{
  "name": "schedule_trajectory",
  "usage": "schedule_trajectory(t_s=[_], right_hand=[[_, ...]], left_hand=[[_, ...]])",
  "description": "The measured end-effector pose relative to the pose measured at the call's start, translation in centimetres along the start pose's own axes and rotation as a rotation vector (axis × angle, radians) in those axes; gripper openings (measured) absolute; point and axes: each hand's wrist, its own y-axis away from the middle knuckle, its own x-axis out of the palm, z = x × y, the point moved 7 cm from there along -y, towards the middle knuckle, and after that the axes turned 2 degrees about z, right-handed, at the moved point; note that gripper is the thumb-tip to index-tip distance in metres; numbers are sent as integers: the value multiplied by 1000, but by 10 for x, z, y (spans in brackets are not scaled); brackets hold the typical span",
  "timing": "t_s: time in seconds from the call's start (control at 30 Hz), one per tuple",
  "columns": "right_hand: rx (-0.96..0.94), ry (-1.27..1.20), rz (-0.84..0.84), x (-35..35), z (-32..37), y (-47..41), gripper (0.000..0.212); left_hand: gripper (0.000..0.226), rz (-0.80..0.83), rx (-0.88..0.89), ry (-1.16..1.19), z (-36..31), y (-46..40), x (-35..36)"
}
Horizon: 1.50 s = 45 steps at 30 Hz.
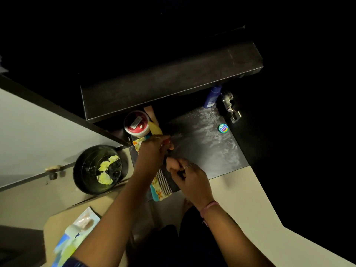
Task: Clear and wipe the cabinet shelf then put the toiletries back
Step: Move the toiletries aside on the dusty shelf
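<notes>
Dim light, black surroundings. A pale cabinet door (38, 135) stands open; beside it, a black bin (97, 169) on beige floor (250, 205).

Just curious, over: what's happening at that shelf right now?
Both hands busy: left hand and right hand each have a grip on small items, unclear which. Comb lies below. Shelf streaky; small tin there.

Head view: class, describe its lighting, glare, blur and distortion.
Head view: dim overall, the top and right sides nearly black; pale glare streaks on the dark shelf; the packet at lower left is blurred; wide-angle bending slants straight edges; both hands, left hand and right hand, are underlit.
</notes>
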Motion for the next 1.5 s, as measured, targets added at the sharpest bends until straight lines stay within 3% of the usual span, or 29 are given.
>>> schedule_trajectory(t_s=[0.2,0.37,0.53,0.7,0.93,1.13,1.27,1.4,1.5], right_hand=[[-118,22,-26,6,14,11,34],[-156,72,-66,9,19,16,32],[-105,111,30,21,9,17,38],[40,105,279,18,-18,16,55],[261,212,-78,-74,-67,-33,48],[347,548,122,-76,-88,-88,64],[321,634,132,-73,-93,-95,49],[313,559,115,-70,-93,-85,36],[180,290,139,-53,-75,-67,37]], left_hand=[[23,147,-21,-10,16,-1,19],[22,172,-32,-14,18,3,19],[25,191,-36,-40,18,4,19],[28,176,-54,-66,19,6,18],[31,237,-109,-55,19,7,19],[27,273,-126,-39,21,9,17],[28,259,-109,-47,16,8,9],[34,228,-54,-149,5,9,-7],[30,126,28,-94,-16,4,-26]])
